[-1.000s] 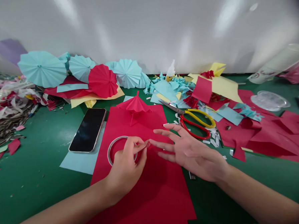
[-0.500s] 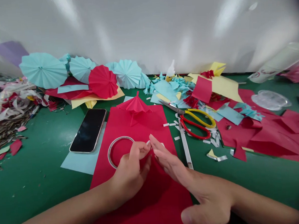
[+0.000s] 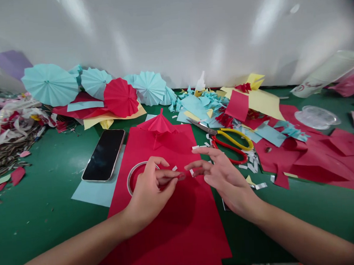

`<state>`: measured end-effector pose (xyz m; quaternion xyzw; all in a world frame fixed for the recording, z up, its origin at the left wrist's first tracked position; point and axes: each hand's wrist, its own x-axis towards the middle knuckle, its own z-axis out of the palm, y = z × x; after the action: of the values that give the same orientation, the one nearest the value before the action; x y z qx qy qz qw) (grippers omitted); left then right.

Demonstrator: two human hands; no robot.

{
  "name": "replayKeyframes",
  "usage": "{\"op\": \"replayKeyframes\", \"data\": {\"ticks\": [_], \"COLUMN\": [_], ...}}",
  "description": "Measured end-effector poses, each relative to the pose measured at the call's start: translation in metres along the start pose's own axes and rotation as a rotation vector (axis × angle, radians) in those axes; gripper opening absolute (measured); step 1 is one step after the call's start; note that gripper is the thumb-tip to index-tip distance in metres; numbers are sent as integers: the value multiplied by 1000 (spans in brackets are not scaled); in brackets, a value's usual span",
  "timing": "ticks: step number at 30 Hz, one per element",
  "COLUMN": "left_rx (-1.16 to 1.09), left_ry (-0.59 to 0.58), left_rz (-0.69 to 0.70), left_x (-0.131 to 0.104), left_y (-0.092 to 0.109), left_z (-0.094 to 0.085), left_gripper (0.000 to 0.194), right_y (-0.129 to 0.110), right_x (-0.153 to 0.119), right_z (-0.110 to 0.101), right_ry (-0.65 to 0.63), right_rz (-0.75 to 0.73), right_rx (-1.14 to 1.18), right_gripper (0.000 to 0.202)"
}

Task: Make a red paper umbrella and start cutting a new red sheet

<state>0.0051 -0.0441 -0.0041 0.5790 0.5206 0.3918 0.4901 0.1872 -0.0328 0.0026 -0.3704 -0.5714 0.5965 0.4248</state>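
Note:
My left hand (image 3: 152, 191) is closed in a pinch over the red paper sheets (image 3: 170, 235). At its fingertips is a small, reddish, see-through-looking strip (image 3: 181, 176), too small to name surely. My right hand (image 3: 222, 177) hovers just to the right, fingers apart and holding nothing. A thin pale ring like a tape roll (image 3: 129, 182) lies on the red paper, partly behind my left hand. Small white paper bits (image 3: 174, 168) lie between the hands. Farther back on the sheets, a red folded paper umbrella (image 3: 159, 125) stands.
Left of the sheets, a phone (image 3: 104, 155) rests on light blue paper (image 3: 91, 192). Yellow-and-red-handled scissors (image 3: 236, 139) lie right, among paper scraps. Pleated blue paper discs (image 3: 50, 84) line the back. Red paper pieces (image 3: 320, 156) and a clear plastic lid (image 3: 317, 117) lie farther right.
My hands have come apart. The right hand has risen and moved away from the left, its fingers now loosely spread; the left pinches a small strip over the paper.

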Motion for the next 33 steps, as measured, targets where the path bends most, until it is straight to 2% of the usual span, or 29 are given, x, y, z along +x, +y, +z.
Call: {"op": "replayKeyframes", "data": {"ticks": [4,8,16,24,33], "left_rx": [-55,-144,-160,-120,98], "left_ry": [-47,-96,-160,-251,-155], "left_rz": [-22,-28,-72,-100,43], "left_x": [-2,-4,-3,-5,-4], "left_y": [3,3,-1,-3,-4], "left_z": [-1,0,1,1,0], "left_gripper": [25,27,25,26,25], "right_y": [2,0,0,-1,1], "right_x": [0,1,3,6,10], "right_z": [-1,-2,-4,-4,-11], "right_ry": [74,-35,-15,-59,47], "right_rz": [-102,-30,-46,27,-29], "right_rx": [-333,-584,-657,-729,-882], "right_gripper": [28,16,6,7,9]}}
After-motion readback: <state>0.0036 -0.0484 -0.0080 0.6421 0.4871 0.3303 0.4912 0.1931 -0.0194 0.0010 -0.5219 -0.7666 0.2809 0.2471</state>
